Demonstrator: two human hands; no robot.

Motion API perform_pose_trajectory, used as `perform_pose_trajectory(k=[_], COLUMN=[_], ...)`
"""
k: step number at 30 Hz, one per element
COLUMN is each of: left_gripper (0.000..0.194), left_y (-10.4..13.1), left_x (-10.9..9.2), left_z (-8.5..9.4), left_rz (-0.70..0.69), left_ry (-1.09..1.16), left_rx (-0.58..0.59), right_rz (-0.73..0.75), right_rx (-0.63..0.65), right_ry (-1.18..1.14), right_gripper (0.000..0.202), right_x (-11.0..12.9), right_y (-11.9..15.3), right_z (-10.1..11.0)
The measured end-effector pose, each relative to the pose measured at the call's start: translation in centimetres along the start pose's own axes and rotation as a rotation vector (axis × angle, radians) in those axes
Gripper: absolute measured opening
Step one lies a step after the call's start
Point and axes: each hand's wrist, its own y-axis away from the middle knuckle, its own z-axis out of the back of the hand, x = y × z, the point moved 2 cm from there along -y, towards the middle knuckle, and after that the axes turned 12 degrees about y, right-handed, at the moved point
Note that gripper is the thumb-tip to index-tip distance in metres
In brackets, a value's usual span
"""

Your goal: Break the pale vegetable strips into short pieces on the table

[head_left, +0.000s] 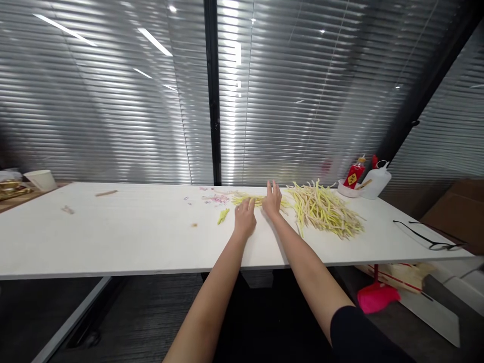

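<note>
On the white table (132, 227), a small row of yellow-green strips (258, 200) lies between my two hands. My left hand (245, 217) rests over the left part of the row; its fingers are bent, and whether they grip anything is hidden. My right hand (272, 200) is at the row's right part, with fingers raised and apart. To its right spreads a large heap of yellow and pale strips (325, 209). Small pink and purple rings (217, 198) are scattered left of my hands, beside a crumpled yellow-green piece (223, 216).
At the right back are a red bottle (354, 174), a shallow clear bowl (348, 190) and a white squeeze bottle (378, 180). Eyeglasses (438, 245) lie at the right edge. A paper cup (41, 180) stands far left. Window blinds rise behind the table.
</note>
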Motion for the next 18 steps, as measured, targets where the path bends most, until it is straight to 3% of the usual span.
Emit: perform_pose_trajectory(k=[3,8,12,18], left_gripper=[0.036,0.046,0.054,0.055], left_y=[-0.1,-0.9,-1.1,-0.7], left_x=[1.1,2.9,3.2,3.3], left_z=[-1.1,-1.0,-0.8,-0.6], left_rz=[0.038,0.141,0.148,0.126], left_ry=[-0.008,-0.341,-0.405,-0.303], left_rx=[0.142,0.065,0.077,0.049], right_rz=[-0.051,-0.198,-0.267,-0.385], right_rx=[-0.059,-0.06,0.121,0.292], right_ry=[-0.137,-0.201,-0.117,0.096], right_gripper=[0.062,0.052,0.048,0.041], right_x=[-2.0,-8.4,-12.8,-16.1], right_y=[2.4,3.4,2.9,2.4], right_z=[0.1,0.2,-0.1,-0.3])
